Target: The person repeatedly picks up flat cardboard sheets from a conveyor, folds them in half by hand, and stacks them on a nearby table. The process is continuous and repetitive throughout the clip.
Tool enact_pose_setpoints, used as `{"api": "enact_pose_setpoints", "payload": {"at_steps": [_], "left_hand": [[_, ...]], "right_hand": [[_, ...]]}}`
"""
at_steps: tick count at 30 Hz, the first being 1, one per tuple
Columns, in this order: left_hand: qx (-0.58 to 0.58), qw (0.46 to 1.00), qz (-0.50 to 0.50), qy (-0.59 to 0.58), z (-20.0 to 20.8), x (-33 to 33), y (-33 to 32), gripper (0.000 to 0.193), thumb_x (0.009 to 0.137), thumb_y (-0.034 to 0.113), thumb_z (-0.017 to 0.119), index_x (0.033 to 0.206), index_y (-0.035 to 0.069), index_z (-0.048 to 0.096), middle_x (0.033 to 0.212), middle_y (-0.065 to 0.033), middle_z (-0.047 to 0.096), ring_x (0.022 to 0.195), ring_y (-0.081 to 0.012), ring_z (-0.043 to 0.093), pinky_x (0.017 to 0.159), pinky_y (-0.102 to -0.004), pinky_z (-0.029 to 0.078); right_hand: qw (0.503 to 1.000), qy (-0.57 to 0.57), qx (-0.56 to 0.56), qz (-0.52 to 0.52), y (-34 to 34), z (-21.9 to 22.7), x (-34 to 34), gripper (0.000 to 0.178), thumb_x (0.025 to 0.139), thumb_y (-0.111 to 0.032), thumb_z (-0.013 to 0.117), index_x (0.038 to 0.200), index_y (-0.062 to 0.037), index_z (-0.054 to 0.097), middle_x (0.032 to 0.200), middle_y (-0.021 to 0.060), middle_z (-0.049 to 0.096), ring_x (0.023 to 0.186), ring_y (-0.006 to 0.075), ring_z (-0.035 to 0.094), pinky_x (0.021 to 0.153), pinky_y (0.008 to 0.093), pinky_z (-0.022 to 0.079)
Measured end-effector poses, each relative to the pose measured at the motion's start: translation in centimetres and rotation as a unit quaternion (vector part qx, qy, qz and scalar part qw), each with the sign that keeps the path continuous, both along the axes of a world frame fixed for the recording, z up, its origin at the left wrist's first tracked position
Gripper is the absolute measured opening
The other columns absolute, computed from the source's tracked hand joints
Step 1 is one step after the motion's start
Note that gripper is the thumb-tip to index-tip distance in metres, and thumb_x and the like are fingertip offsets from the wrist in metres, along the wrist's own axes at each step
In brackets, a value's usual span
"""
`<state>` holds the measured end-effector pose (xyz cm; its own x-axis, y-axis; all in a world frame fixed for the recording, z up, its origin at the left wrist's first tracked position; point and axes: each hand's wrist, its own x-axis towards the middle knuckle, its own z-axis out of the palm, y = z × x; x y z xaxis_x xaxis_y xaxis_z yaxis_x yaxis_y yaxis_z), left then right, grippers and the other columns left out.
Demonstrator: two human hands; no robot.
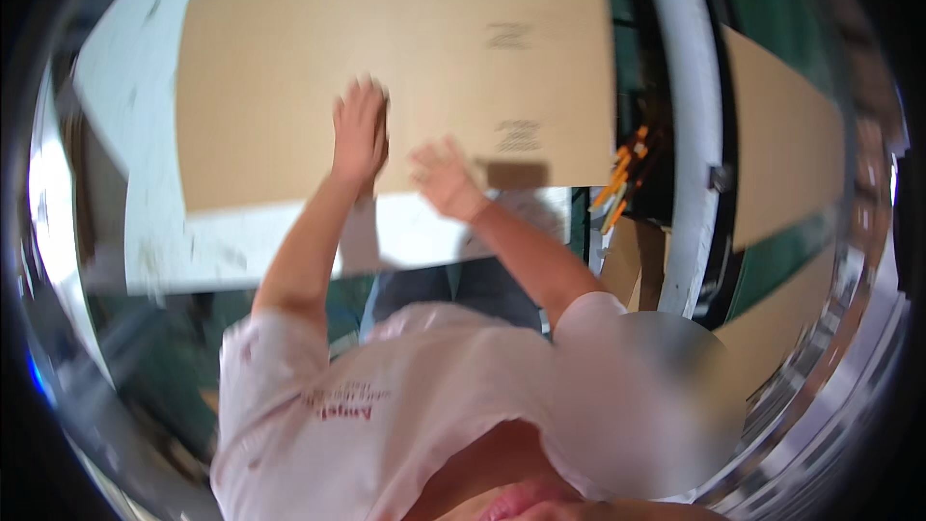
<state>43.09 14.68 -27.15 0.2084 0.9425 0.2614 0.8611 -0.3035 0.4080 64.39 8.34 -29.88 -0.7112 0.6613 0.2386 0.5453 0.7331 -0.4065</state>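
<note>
A large flat sheet of brown cardboard with dark print in several places along its right part lies on a white table. My left hand is stretched out over the sheet, fingers extended and pointing away from me, the palm apparently on or just above it. To its right, my right hand is at the sheet's near edge, its fingers apart and slightly smeared by motion. Nothing shows in either hand. Whether the right fingers touch the cardboard I cannot tell.
Right of the sheet, several orange and pale sticks lie bunched by a dark gap. Beyond it runs a light rail, with another cardboard sheet over a green surface. The table's near edge is close to my body.
</note>
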Motion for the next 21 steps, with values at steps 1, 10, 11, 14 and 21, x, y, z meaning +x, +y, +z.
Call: {"api": "enact_pose_setpoints", "payload": {"at_steps": [1, 10, 11, 14, 21], "left_hand": [[0.007, 0.991, -0.132, -0.014, 1.3, 2.3, 0.0, 0.04, 0.084, 0.011, 0.061, 0.123, 0.002, 0.054, 0.135, -0.0171, 0.051, 0.131, -0.036, 0.042, 0.112, -0.0539, 0.024], [-0.062, 0.979, -0.142, 0.13, 2.2, 4.7, -2.8, 0.031, 0.086, 0.011, 0.049, 0.112, -0.001, 0.06, 0.131, -0.0161, 0.056, 0.13, -0.0329, 0.045, 0.113, -0.0546, 0.021], [-0.075, 0.979, -0.142, 0.124, 1.3, 4.3, -2.7, 0.031, 0.087, 0.011, 0.047, 0.113, 0.0, 0.06, 0.132, -0.0164, 0.055, 0.13, -0.0334, 0.044, 0.113, -0.055, 0.021], [-0.118, 0.974, -0.139, 0.133, 0.9, 3.4, -2.7, 0.032, 0.087, 0.01, 0.044, 0.114, 0.002, 0.06, 0.134, -0.0175, 0.053, 0.131, -0.0364, 0.042, 0.113, -0.0563, 0.021], [-0.207, 0.958, -0.079, 0.18, 2.9, 4.4, -3.0, 0.034, 0.09, 0.017, 0.043, 0.115, 0.001, 0.058, 0.134, -0.0191, 0.052, 0.13, -0.04, 0.042, 0.112, -0.0587, 0.021]], "right_hand": [[0.998, 0.055, 0.038, -0.009, 0.0, -0.7, 0.5, 0.023, 0.075, -0.017, 0.059, 0.095, -0.0109, 0.068, 0.126, 0.0121, 0.059, 0.131, 0.0326, 0.042, 0.113, 0.0606, 0.018], [0.84, 0.163, 0.187, -0.483, 10.7, 15.1, 27.5, 0.031, 0.074, -0.001, 0.059, 0.105, -0.0063, 0.06, 0.099, 0.0133, 0.059, 0.093, 0.0366, 0.055, 0.084, 0.0494, 0.042], [0.78, 0.129, 0.186, -0.583, 12.1, 15.3, 35.2, 0.039, 0.071, -0.001, 0.063, 0.11, -0.0063, 0.058, 0.11, 0.0144, 0.057, 0.106, 0.0375, 0.05, 0.092, 0.0495, 0.037], [0.595, -0.231, 0.075, -0.766, 14.6, 15.2, 52.5, 0.078, 0.069, -0.005, 0.073, 0.14, -0.011, 0.041, 0.15, 0.0176, 0.032, 0.14, 0.0408, 0.023, 0.111, 0.0525, 0.023], [0.788, -0.226, 0.098, -0.564, 30.7, 7.6, 64.8, 0.059, 0.074, -0.002, 0.065, 0.13, -0.0093, 0.05, 0.133, 0.0129, 0.051, 0.129, 0.0329, 0.044, 0.106, 0.0426, 0.036]]}}
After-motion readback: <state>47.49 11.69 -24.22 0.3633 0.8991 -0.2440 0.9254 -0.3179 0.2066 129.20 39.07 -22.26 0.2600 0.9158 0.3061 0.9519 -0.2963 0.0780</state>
